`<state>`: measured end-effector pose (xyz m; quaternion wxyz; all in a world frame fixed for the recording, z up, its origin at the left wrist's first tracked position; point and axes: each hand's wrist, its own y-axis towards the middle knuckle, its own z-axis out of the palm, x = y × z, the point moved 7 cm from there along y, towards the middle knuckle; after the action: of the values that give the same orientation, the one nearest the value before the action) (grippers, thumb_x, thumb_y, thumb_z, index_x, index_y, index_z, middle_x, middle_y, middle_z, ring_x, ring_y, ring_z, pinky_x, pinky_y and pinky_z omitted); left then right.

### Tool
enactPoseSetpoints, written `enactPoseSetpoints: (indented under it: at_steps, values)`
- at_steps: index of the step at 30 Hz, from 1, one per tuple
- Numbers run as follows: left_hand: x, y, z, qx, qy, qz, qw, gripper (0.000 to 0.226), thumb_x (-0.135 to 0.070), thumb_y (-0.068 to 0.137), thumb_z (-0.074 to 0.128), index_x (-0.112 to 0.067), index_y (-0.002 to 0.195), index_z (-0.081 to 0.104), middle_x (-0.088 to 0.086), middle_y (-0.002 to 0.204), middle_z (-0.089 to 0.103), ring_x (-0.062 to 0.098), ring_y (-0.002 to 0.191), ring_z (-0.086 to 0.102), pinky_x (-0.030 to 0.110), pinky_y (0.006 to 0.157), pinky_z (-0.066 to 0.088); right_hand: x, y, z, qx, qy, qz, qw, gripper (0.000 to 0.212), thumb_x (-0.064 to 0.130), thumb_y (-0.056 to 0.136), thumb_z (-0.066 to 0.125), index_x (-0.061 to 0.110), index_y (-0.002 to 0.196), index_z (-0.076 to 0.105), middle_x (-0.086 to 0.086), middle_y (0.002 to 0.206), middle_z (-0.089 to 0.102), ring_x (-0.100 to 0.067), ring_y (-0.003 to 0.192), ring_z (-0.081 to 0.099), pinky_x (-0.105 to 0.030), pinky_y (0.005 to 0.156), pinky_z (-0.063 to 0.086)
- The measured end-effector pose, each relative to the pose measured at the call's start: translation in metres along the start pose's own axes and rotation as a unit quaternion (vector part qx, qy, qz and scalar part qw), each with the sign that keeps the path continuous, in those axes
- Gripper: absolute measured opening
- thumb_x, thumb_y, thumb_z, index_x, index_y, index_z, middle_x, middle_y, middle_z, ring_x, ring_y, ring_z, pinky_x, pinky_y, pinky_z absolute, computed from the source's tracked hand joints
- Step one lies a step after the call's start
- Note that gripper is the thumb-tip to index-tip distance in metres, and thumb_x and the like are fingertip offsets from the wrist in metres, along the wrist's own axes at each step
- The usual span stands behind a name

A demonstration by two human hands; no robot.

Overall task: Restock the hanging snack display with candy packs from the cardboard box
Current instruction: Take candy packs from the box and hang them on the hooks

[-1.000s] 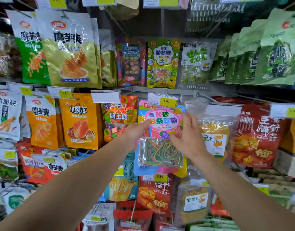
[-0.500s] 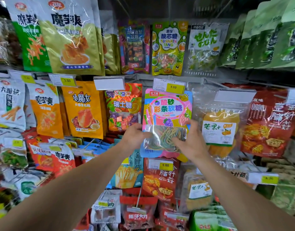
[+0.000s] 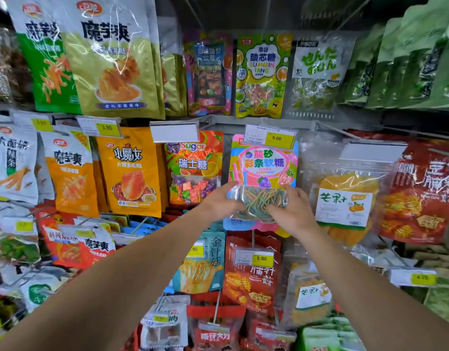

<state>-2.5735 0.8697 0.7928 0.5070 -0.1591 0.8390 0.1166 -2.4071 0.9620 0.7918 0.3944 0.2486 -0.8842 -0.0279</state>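
A pink and blue candy pack [image 3: 263, 164] with rainbow sour strips behind a clear window hangs in the middle row of the snack display, under a yellow 5.00 price tag [image 3: 270, 137]. My left hand [image 3: 219, 201] grips its lower left side. My right hand [image 3: 293, 211] grips its lower right side, fingers over the clear window. More packs of the same kind hang behind it. The cardboard box is out of view.
A Swiss sugar candy bag [image 3: 193, 168] hangs to the left and a clear mango bag [image 3: 345, 198] to the right. A red snack bag [image 3: 252, 274] with a 6.80 tag hangs just below. Packed hooks surround the spot on every side.
Both hands slid down from the pack's upper half to its lower part. The pack now hangs higher and straighter under the price tag. The camera view tilted slightly downward.
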Motion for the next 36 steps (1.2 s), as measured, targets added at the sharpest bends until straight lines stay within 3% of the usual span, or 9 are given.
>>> enactPoseSetpoints:
  at_steps: [4,7,9,14,16,18,22,28,36]
  values:
    - [0.011,0.005,-0.002,0.023,-0.023,-0.002,0.999,0.078,-0.018,0.089,0.068,-0.029,0.154,0.026,0.000,0.159,0.026,0.023,0.143,0.030,0.026,0.095,0.029,0.000,-0.006,0.006,0.017,0.027,0.031,0.999,0.085,0.041,0.085,0.066,0.028,0.155,0.021,-0.001,0.162,0.013,-0.022,0.149,0.020,-0.042,0.119,0.025]
    - [0.018,0.005,-0.008,0.038,-0.049,0.000,0.998,0.081,-0.020,0.087,0.071,-0.030,0.154,0.025,0.001,0.160,0.025,0.024,0.145,0.027,0.032,0.103,0.029,0.011,-0.013,0.006,0.016,0.017,0.023,0.999,0.084,0.041,0.086,0.066,0.029,0.156,0.021,-0.001,0.160,0.020,-0.022,0.147,0.023,-0.041,0.118,0.024]
    - [0.019,0.002,-0.013,0.036,-0.056,0.009,0.998,0.081,-0.022,0.086,0.072,-0.034,0.152,0.028,-0.002,0.159,0.026,0.022,0.146,0.025,0.036,0.109,0.028,0.021,-0.020,0.006,0.019,0.014,0.024,0.999,0.079,0.039,0.086,0.068,0.030,0.153,0.027,-0.001,0.155,0.028,-0.023,0.143,0.030,-0.039,0.115,0.027]
    - [0.021,-0.015,-0.028,0.023,-0.012,0.069,0.997,0.068,-0.030,0.080,0.071,-0.030,0.143,0.047,-0.010,0.140,0.052,0.012,0.129,0.047,0.031,0.105,0.038,0.030,-0.033,0.014,-0.003,-0.041,0.025,0.999,0.086,0.063,0.064,0.059,0.029,0.142,0.043,0.003,0.139,0.053,-0.022,0.125,0.054,-0.043,0.104,0.046]
    - [0.028,-0.030,-0.037,0.007,0.003,0.087,0.996,0.061,-0.028,0.083,0.069,-0.022,0.141,0.051,-0.011,0.134,0.053,0.012,0.126,0.049,0.033,0.108,0.038,0.043,-0.055,0.023,-0.010,-0.069,0.028,0.997,0.081,0.056,0.069,0.060,0.025,0.142,0.045,0.001,0.140,0.053,-0.022,0.125,0.054,-0.039,0.104,0.046]
    - [0.037,-0.045,-0.042,-0.006,0.013,0.092,0.996,0.062,-0.029,0.087,0.069,-0.015,0.144,0.047,0.000,0.142,0.051,0.018,0.132,0.047,0.035,0.112,0.036,0.057,-0.078,0.031,-0.017,-0.091,0.025,0.995,0.072,0.048,0.073,0.063,0.024,0.139,0.048,-0.002,0.137,0.053,-0.023,0.123,0.055,-0.035,0.101,0.046]
    - [0.066,-0.088,-0.043,-0.011,0.042,0.076,0.996,0.060,-0.031,0.092,0.064,-0.015,0.146,0.044,0.005,0.149,0.046,0.022,0.136,0.045,0.037,0.113,0.036,0.068,-0.130,0.062,0.019,-0.117,0.015,0.993,0.062,0.032,0.087,0.064,0.021,0.145,0.043,-0.005,0.144,0.043,-0.025,0.129,0.048,-0.034,0.103,0.040]
    - [0.115,-0.175,-0.043,-0.020,0.084,0.062,0.994,0.051,-0.031,0.092,0.063,-0.019,0.141,0.051,0.002,0.144,0.052,0.021,0.128,0.052,0.030,0.105,0.041,0.072,-0.212,0.116,0.079,-0.159,-0.008,0.984,0.068,0.031,0.089,0.064,0.015,0.149,0.036,-0.007,0.149,0.038,-0.026,0.135,0.043,-0.032,0.105,0.036]
    - [0.228,-0.294,-0.040,-0.001,0.096,-0.052,0.994,0.045,-0.028,0.090,0.066,-0.020,0.134,0.058,0.002,0.134,0.061,0.018,0.118,0.059,0.028,0.098,0.044,0.042,-0.325,0.212,0.184,-0.136,0.009,0.973,0.060,0.030,0.086,0.066,0.011,0.140,0.046,-0.011,0.137,0.047,-0.031,0.127,0.048,-0.034,0.101,0.040]
